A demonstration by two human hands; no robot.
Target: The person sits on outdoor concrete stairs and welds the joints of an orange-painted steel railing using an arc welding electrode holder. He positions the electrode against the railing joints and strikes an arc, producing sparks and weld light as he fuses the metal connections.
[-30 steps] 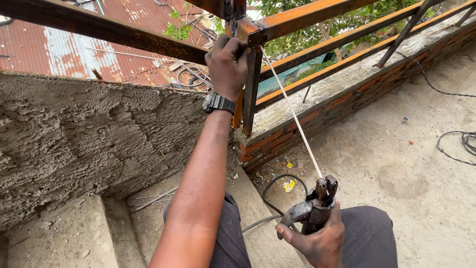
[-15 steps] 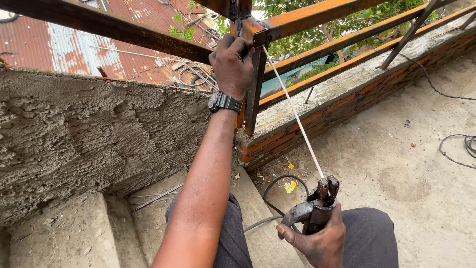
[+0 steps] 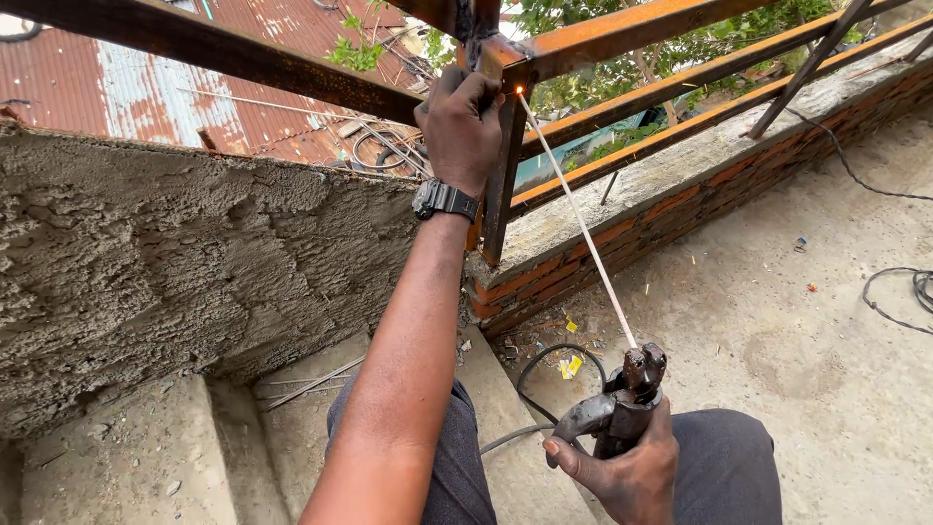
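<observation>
The thin, stiff but bendable welding rod [image 3: 580, 222], best steered from its clamp [image 3: 622, 408], was gripped by the closed right hand [image 3: 632, 467], while the rusty post [image 3: 502, 185] was clasped by the left hand [image 3: 463, 126].

Rusty, matt steel frame [image 3: 622, 39]; rough grey cement wall [image 3: 175, 262]; smooth pale welding rod [image 3: 583, 228]; grimy dark metal electrode holder [image 3: 617, 408]; exposed red brick parapet [image 3: 680, 209]; far corrugated, rust-stained roofing [image 3: 146, 87].

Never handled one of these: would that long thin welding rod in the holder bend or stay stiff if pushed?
The welding rod runs straight though clamped only at the electrode holder, so probably fairly stiff. Being long and thin, it likely flexes under sideways pressure. It looks light.
</observation>
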